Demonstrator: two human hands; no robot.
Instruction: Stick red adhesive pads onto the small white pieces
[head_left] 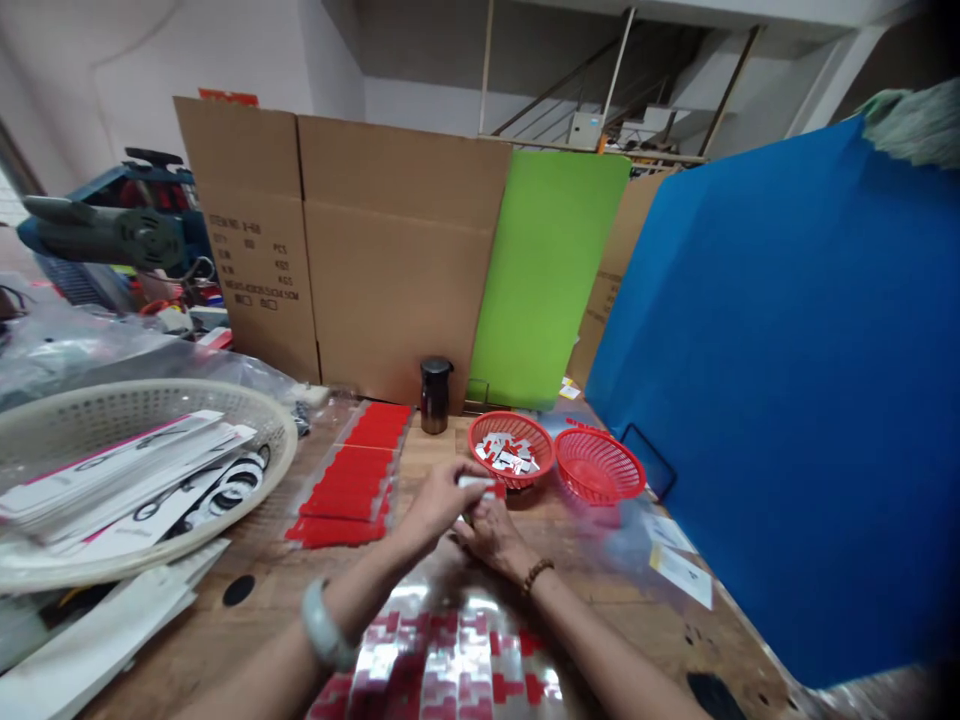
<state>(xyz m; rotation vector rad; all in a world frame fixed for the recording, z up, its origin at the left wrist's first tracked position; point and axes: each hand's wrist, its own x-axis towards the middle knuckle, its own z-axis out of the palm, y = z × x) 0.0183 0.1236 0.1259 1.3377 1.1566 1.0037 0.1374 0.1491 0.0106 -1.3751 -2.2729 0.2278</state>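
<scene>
In the head view my left hand (439, 500) and my right hand (495, 537) meet over the middle of the table. Between their fingertips is a small flat white-and-red piece (480, 487), partly covered by the fingers. Both hands are closed about it, the left pinching from above and the right from below. Just beyond stands a red plastic basket (511, 417) with many small white-and-grey pieces (508, 453). Nearer my body lie rows of shiny clear sheets with red shapes (442, 665). Left of the hands are stacked red strips (349, 478) with wavy edges.
A second red basket (600, 478) stands right of the first. A dark cup (435, 397) stands behind. On the left a large cream basket (281, 440) holds printed cards. Cardboard (397, 270), a green panel (551, 280) and a blue panel (780, 380) border the table.
</scene>
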